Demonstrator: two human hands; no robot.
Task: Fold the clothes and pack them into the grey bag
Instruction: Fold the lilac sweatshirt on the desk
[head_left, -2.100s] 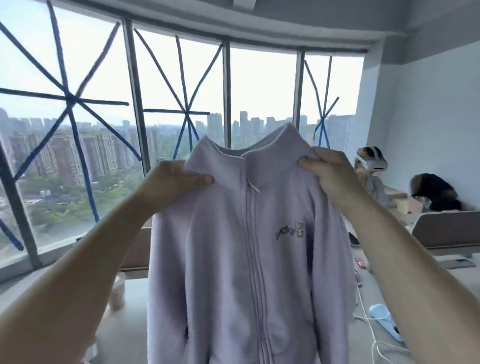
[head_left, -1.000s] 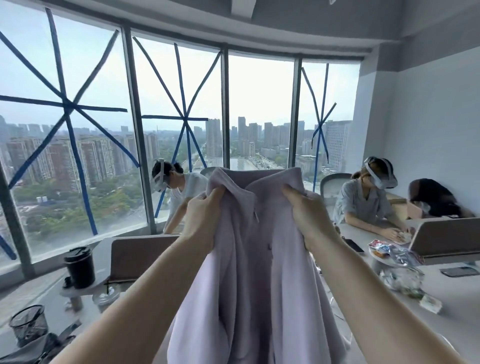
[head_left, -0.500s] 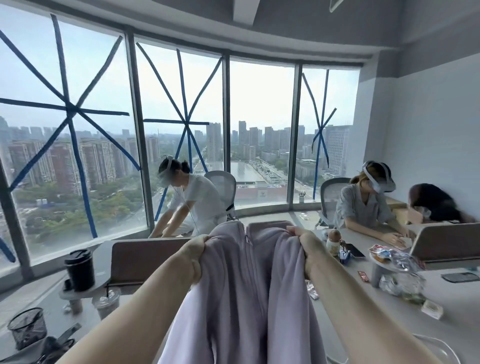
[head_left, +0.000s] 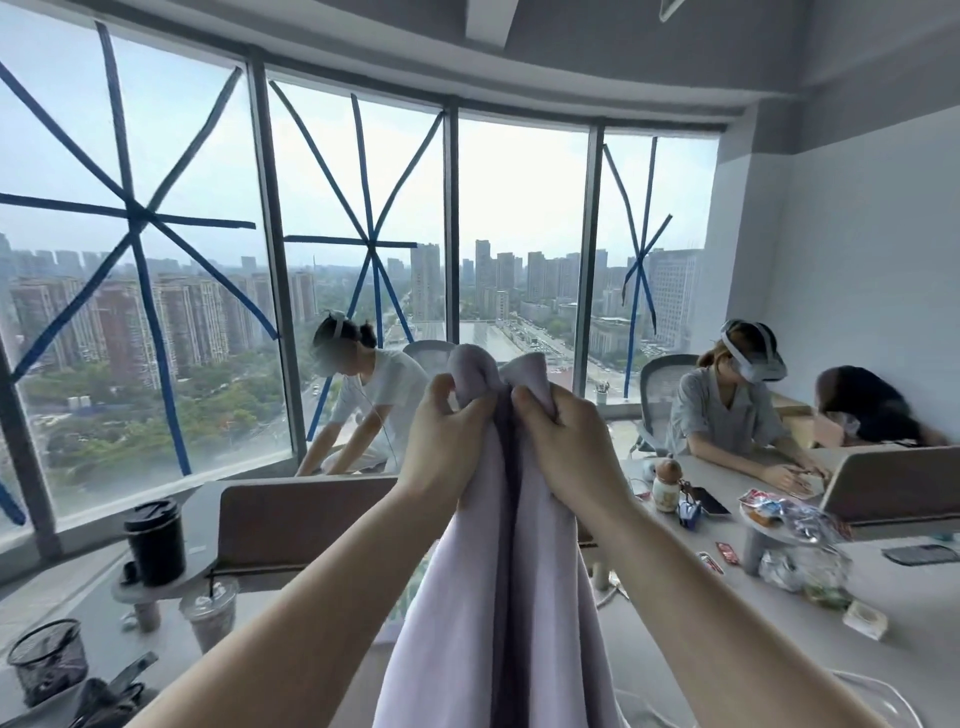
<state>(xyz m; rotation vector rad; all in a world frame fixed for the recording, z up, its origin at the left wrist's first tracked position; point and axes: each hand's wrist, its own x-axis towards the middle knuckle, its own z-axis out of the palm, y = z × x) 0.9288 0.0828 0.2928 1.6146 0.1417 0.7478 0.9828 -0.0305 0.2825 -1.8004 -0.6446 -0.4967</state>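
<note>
A pale lilac zip jacket (head_left: 498, 597) hangs in front of me, bunched lengthwise with its two halves pressed together. My left hand (head_left: 441, 441) grips the top of the left half near the collar. My right hand (head_left: 563, 447) grips the right half. The two hands are side by side, almost touching, held at chest height above the table. The jacket's lower part runs out of the bottom of the view. No grey bag is in sight.
A black tumbler (head_left: 155, 540) and an iced drink cup (head_left: 209, 618) stand at the left. A brown desk divider (head_left: 291, 525) is behind the jacket. Snack packets (head_left: 789, 519) clutter the white table (head_left: 909, 613) at the right. Three people sit beyond.
The jacket was held spread open by the shoulders; my hands have come together, folding its halves onto each other. The hands dipped, then rose again, and the view tilted down to show the room.
</note>
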